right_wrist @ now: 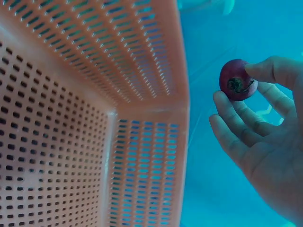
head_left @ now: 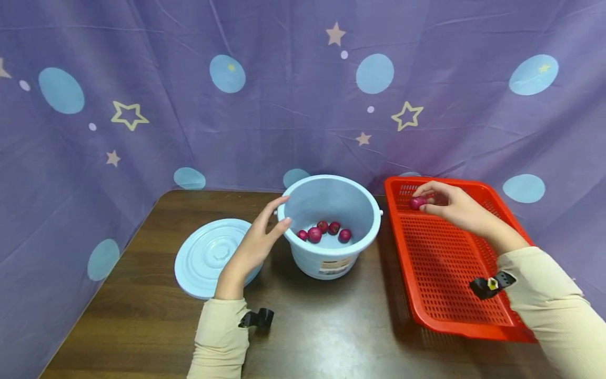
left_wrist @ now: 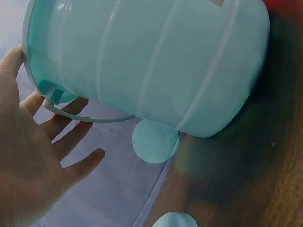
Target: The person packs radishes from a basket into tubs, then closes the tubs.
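Note:
A light blue bucket stands upright on the table, and several red radishes lie on its bottom. My left hand is at the bucket's left rim, thumb and fingers spread and touching it near the handle joint. In the left wrist view, the fingers extend beside the thin bucket handle. My right hand pinches one radish between thumb and fingertips, its cut stem end showing. That hand is above the far end of the red slotted basket, right of the bucket.
A round light blue lid lies flat on the brown wooden table, left of the bucket and partly behind the left forearm. A purple curtain with stars and dots hangs behind the table.

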`<action>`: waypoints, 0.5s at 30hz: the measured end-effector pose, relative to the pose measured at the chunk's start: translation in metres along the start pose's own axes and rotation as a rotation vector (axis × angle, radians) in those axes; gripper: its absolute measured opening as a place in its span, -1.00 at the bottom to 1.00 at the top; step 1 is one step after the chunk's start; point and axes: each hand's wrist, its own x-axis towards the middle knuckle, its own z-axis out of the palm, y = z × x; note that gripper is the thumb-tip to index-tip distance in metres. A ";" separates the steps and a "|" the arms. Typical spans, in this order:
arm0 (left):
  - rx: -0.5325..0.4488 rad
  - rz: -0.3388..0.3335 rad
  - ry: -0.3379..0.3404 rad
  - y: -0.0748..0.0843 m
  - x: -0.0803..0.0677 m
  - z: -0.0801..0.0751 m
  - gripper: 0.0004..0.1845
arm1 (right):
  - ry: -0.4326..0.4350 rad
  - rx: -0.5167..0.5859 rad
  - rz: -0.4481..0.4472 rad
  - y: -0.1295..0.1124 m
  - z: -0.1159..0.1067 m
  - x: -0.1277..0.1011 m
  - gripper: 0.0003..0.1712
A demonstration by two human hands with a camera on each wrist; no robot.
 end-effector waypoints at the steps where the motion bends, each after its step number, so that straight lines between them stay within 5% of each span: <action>1: 0.000 -0.003 -0.001 0.000 0.000 0.000 -0.41 | 0.002 0.010 -0.013 -0.003 0.000 -0.002 -0.74; 15: -0.009 0.001 -0.002 0.000 0.001 0.001 -0.40 | -0.022 0.069 -0.170 -0.047 0.011 -0.013 -0.75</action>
